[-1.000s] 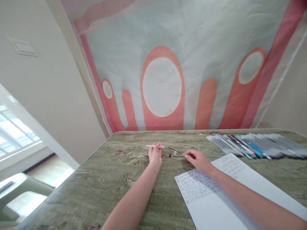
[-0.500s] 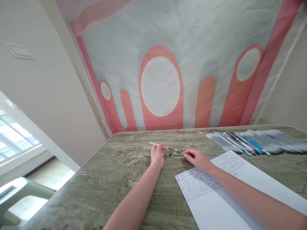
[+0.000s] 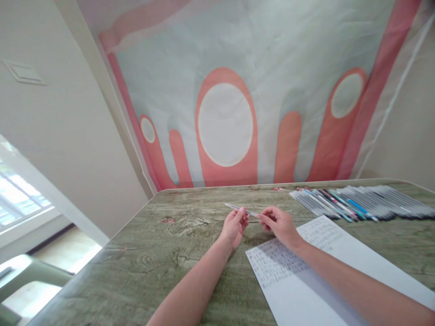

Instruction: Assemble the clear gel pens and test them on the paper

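Observation:
My left hand point(image 3: 235, 225) is closed around a clear pen barrel point(image 3: 250, 212), whose pointed end sticks out to the upper left of the thumb. At the barrel's right end, the thumb and fingertips of my right hand point(image 3: 280, 227) pinch the end of the dark pen refill. Most of that refill now lies inside the barrel or behind my fingers, so its outline is hard to see. Both hands are just above the table, close together. A sheet of paper point(image 3: 306, 294) with rows of handwriting lies under my right forearm.
On the wood-grain table point(image 3: 136, 271), a long row of pens point(image 3: 404, 203), mostly clear with several coloured ones, lies at the back right. Behind the table's far edge stands a wall with a pink and grey covering point(image 3: 227, 176). A pale chair point(image 3: 30, 280) is at the lower left.
The dark refill, held by my right hand outside the barrel before, has slid into it. My left hand has moved right, and the two hands have come together.

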`<state>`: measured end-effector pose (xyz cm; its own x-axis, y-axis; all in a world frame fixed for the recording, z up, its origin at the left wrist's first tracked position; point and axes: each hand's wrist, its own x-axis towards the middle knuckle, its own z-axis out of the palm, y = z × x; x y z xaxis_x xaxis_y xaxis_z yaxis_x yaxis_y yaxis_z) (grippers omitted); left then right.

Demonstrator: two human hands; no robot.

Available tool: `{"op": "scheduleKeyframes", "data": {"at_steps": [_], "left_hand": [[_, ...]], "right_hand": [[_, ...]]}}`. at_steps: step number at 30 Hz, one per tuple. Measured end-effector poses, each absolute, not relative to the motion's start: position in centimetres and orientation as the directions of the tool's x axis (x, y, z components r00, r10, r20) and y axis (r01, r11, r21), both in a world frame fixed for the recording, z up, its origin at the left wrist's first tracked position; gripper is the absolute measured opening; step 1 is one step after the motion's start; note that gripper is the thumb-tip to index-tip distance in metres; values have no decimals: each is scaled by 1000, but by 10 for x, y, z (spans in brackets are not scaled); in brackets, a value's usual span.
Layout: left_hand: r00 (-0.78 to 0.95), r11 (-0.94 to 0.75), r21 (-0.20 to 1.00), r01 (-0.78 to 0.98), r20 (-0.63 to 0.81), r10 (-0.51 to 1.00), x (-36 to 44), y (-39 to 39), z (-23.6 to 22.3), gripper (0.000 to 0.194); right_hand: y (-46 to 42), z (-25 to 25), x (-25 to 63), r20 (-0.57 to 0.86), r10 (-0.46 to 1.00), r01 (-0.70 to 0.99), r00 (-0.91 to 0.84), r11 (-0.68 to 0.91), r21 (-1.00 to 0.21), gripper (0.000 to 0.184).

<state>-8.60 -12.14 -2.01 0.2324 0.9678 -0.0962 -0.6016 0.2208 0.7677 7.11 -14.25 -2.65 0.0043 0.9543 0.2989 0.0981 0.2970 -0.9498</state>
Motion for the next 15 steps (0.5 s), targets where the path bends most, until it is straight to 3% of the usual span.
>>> {"op": "scheduleKeyframes", "data": {"at_steps": [5,9,12,15], "left_hand": [[353,342,701,-626,-137,925,-86,-123,-23,11],[339,373,618,-692,-178,924,-91,-116,-25,10],[289,366,549,-752,-224,931,-98,-109,-23,8],[229,332,498,-801,-257,939,-109,-103,-21,15]], "right_hand": [[-145,-20,70,327,945,-24,2,327,-945,32],[-143,-20,71,321,947,-61,7,321,-945,36],[-140,-26,73,303,953,79,3,302,-950,35],[-139,-32,74,389,920,312,-46,383,-869,29]]}}
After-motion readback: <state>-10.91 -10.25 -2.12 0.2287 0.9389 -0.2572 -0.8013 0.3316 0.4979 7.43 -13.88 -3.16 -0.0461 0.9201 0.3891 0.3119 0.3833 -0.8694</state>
